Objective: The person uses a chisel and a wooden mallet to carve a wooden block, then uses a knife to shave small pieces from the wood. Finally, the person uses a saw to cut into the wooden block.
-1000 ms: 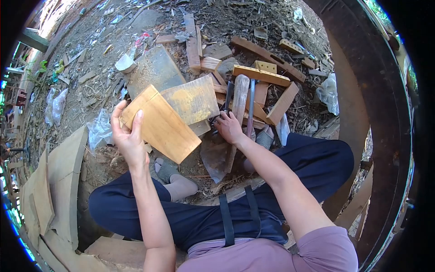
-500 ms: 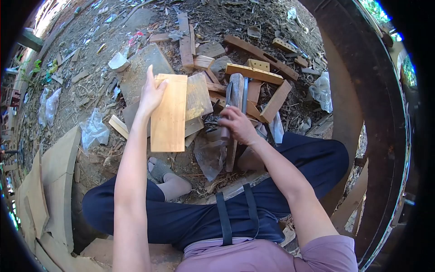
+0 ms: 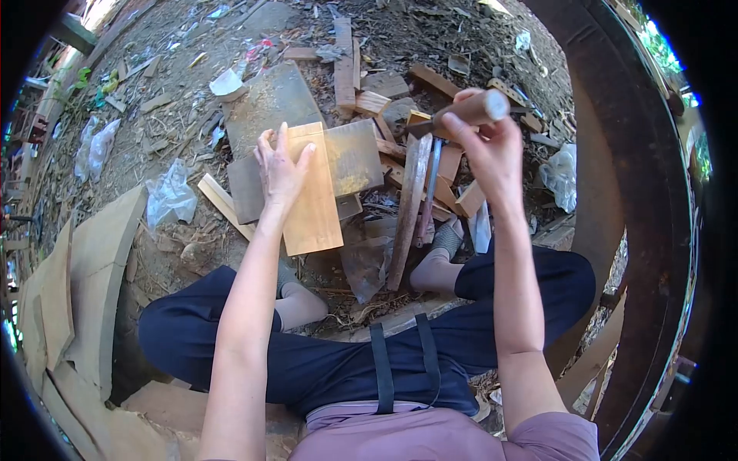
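A pale, smooth wooden board (image 3: 314,207) lies across a darker plank (image 3: 355,160), its near end toward me. My left hand (image 3: 283,170) holds the board at its left edge, with the thumb on the upper face. Raised on the right, my right hand (image 3: 492,150) is closed around the thick round handle of a chisel (image 3: 470,111). The handle's pale butt end faces me. Its dark blade points left, partly hidden against the wood behind. Below the chisel, a long worn wooden bar (image 3: 411,207) leans beside a metal rod (image 3: 432,180).
Several wood offcuts (image 3: 344,65) lie scattered on the littered dirt beyond my hands. Plastic bags (image 3: 171,192) lie to the left and right (image 3: 563,177). Large curved boards (image 3: 100,284) stand at left, and a dark curved beam (image 3: 642,192) rises at right.
My right hand has lifted the chisel from beside the worn bar, up and to the right. The pale board has shifted slightly right and tilted, with my left hand still on it.
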Demonstrator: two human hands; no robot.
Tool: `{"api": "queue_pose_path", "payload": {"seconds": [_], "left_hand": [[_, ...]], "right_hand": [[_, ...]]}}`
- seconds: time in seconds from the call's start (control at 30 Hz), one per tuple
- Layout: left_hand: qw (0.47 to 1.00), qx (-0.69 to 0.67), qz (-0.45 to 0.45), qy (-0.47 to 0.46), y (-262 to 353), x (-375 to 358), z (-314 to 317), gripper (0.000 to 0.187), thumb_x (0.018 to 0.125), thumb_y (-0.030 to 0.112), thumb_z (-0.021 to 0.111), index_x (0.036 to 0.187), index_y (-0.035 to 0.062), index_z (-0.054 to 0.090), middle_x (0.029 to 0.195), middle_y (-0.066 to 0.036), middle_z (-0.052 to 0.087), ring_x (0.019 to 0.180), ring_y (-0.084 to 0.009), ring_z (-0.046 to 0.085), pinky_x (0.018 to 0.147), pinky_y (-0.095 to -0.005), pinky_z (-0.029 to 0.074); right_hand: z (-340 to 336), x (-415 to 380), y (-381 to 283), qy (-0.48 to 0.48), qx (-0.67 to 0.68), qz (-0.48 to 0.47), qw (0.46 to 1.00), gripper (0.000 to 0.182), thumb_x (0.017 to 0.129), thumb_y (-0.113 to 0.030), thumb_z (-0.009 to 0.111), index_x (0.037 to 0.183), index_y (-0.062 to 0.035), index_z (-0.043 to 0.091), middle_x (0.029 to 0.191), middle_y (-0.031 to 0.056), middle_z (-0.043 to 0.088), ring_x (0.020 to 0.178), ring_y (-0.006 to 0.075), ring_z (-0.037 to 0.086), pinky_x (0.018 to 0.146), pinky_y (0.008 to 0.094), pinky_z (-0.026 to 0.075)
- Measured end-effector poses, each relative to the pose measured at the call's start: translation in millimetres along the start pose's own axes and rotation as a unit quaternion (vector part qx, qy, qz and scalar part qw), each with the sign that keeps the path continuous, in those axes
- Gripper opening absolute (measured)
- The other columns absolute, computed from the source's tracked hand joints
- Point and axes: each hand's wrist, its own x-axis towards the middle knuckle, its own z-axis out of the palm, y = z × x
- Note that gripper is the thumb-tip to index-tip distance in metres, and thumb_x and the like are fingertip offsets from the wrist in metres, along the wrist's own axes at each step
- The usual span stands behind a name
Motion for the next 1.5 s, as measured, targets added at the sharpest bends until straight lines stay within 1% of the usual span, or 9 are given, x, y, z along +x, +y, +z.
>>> {"api": "queue_pose_path", "payload": {"seconds": [0.13,0.23,0.3,0.33,0.4,0.5,0.9,1.1,1.5], "left_hand": [[0.994,0.104,-0.018,-0.039,27.6,-13.1,-12.1,0.108,0.073,0.063,0.073,0.151,0.0055,0.027,0.151,-0.024,0.028,0.139,-0.0412,0.026,0.112,-0.0560,0.022],[0.988,0.111,0.000,-0.108,36.3,-8.6,-25.4,0.107,0.071,0.053,0.077,0.151,0.0029,0.025,0.154,-0.024,0.024,0.142,-0.0417,0.022,0.117,-0.0508,0.020],[0.947,0.077,0.172,-0.262,41.5,5.5,-36.4,0.110,0.066,0.037,0.081,0.151,0.0000,0.023,0.156,-0.026,0.020,0.145,-0.0398,0.020,0.119,-0.0446,0.020],[0.947,0.077,0.167,-0.262,40.6,8.7,-35.1,0.110,0.066,0.037,0.081,0.151,0.0000,0.023,0.156,-0.026,0.020,0.145,-0.0398,0.020,0.119,-0.0446,0.020],[0.899,0.067,0.313,-0.299,44.8,12.1,-33.9,0.110,0.061,0.019,0.082,0.151,0.0006,0.021,0.158,-0.021,0.020,0.147,-0.0344,0.021,0.120,-0.0402,0.021],[0.880,0.092,0.331,-0.327,51.2,10.3,-38.6,0.109,0.062,0.011,0.080,0.152,0.0014,0.019,0.160,-0.016,0.018,0.148,-0.0303,0.019,0.121,-0.0417,0.020],[0.908,0.092,0.290,-0.289,31.5,29.2,-42.9,0.097,0.064,0.002,0.076,0.149,0.0082,0.031,0.157,-0.012,0.028,0.143,-0.0280,0.030,0.118,-0.0410,0.029],[0.915,0.066,0.274,-0.287,33.0,26.4,-44.9,0.097,0.062,0.002,0.076,0.149,0.0080,0.033,0.155,-0.012,0.032,0.142,-0.0282,0.032,0.117,-0.0397,0.030],[0.920,0.053,0.250,-0.296,24.4,27.6,-36.6,0.100,0.063,0.003,0.078,0.150,0.0114,0.030,0.158,-0.010,0.027,0.144,-0.0268,0.028,0.119,-0.0453,0.025]], "right_hand": [[1.0,6.9,-32.4,-0.026,0.066,-0.059,0.996,0.030,0.083,-0.007,0.073,0.111,-0.0032,0.063,0.102,0.0059,0.068,0.097,0.0144,0.065,0.089,0.0297,0.053],[9.3,8.8,-41.7,-0.077,0.098,-0.092,0.988,0.031,0.079,-0.005,0.069,0.110,-0.0035,0.064,0.105,0.0062,0.067,0.098,0.0144,0.064,0.090,0.0315,0.052],[12.5,8.0,-42.6,-0.104,0.100,-0.079,0.986,0.030,0.079,-0.006,0.068,0.108,-0.0037,0.064,0.104,0.0059,0.067,0.097,0.0145,0.064,0.090,0.0314,0.052],[14.3,7.7,-42.9,-0.128,0.102,-0.066,0.984,0.029,0.078,-0.007,0.068,0.107,-0.0039,0.064,0.104,0.0057,0.067,0.096,0.0146,0.064,0.090,0.0313,0.051],[12.8,3.9,-45.2,-0.142,0.065,-0.085,0.984,0.031,0.074,-0.008,0.066,0.105,-0.0037,0.065,0.102,0.0055,0.067,0.095,0.0148,0.064,0.089,0.0313,0.052],[7.8,-6.1,-46.4,-0.208,0.042,-0.066,0.975,0.034,0.069,-0.007,0.062,0.102,-0.0022,0.065,0.099,0.0060,0.066,0.092,0.0139,0.064,0.084,0.0312,0.052],[29.0,-9.9,-47.7,-0.245,0.022,-0.117,0.962,0.026,0.071,-0.010,0.064,0.096,-0.0042,0.063,0.081,0.0064,0.064,0.078,0.0151,0.061,0.076,0.0305,0.049],[33.9,-2.0,-59.6,-0.281,-0.025,-0.114,0.953,0.027,0.072,-0.005,0.063,0.099,-0.0025,0.063,0.095,0.0044,0.067,0.089,0.0121,0.064,0.084,0.0284,0.051],[48.9,-0.9,-68.1,-0.266,-0.037,-0.122,0.956,0.025,0.072,-0.008,0.064,0.097,-0.0030,0.064,0.088,0.0044,0.068,0.081,0.0112,0.064,0.079,0.0275,0.051]]}}
